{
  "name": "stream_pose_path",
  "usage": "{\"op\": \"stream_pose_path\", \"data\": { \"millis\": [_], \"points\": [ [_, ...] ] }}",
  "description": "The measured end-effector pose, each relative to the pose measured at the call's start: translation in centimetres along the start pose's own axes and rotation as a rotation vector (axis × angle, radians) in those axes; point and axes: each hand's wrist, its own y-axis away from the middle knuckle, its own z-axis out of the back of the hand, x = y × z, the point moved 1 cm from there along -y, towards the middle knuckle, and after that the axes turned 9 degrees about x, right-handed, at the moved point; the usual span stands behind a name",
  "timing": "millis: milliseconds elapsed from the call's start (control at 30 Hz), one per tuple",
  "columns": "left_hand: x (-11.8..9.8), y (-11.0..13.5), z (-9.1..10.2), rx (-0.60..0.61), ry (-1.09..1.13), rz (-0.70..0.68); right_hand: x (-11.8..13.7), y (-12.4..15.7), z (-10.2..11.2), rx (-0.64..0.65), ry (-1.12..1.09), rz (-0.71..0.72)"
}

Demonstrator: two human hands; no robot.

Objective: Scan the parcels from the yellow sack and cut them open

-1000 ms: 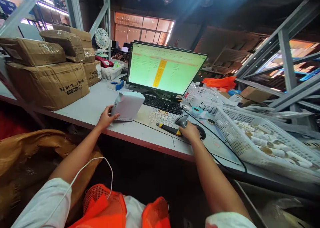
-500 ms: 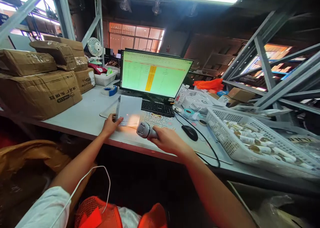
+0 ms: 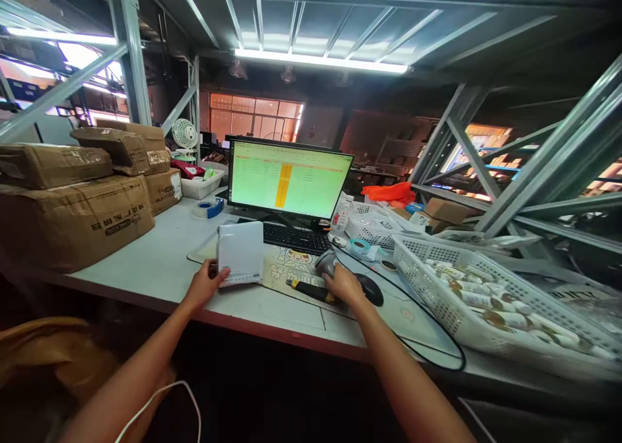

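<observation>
My left hand (image 3: 204,283) grips the lower left edge of a white box (image 3: 241,252), which is tilted up at the front of the desk with a small barcode near its bottom. In my right hand (image 3: 346,283) is a grey barcode scanner (image 3: 326,263), held low over the desk mat beside the black mouse (image 3: 369,290). A black and yellow utility knife (image 3: 311,291) lies on the mat just left of my right hand. Behind the box is a black keyboard (image 3: 296,238), below a monitor (image 3: 286,179) showing a spreadsheet with a yellow column.
Cardboard boxes (image 3: 82,226) are stacked at the left. A white basket (image 3: 432,294) of small labelled rolls or bottles stands at the right. Blue tape (image 3: 208,208) sits left of the monitor, teal tape (image 3: 359,247) right of the keyboard. The scanner's cable (image 3: 422,307) loops along the right.
My right hand has moved right with the scanner, away from the box, and the light on the box is gone. The utility knife now shows. My head view has tilted up.
</observation>
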Motion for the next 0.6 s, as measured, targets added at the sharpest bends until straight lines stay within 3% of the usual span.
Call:
{"op": "stream_pose_path", "data": {
  "millis": [100,233,367,467,600],
  "points": [
    [0.4,-0.1,-0.1,0.017,0.012,-0.027,-2.8,-0.6,-0.9,-0.034,-0.013,0.032],
    [0.8,-0.3,-0.2,0.011,0.007,-0.012,-8.9,-2.6,-1.4,-0.205,0.006,0.011],
    [1.1,-0.4,-0.2,0.025,0.005,-0.012,-14.1,-4.4,-3.6,-0.269,-0.033,0.016],
    [1.1,-0.4,-0.1,0.025,-0.004,0.004,-15.2,-4.9,-5.6,-0.340,-0.118,0.081],
    [0.8,-0.3,-0.1,0.024,0.020,0.026,-14.7,-4.9,-6.8,-0.361,-0.141,0.138]
  ]
}}
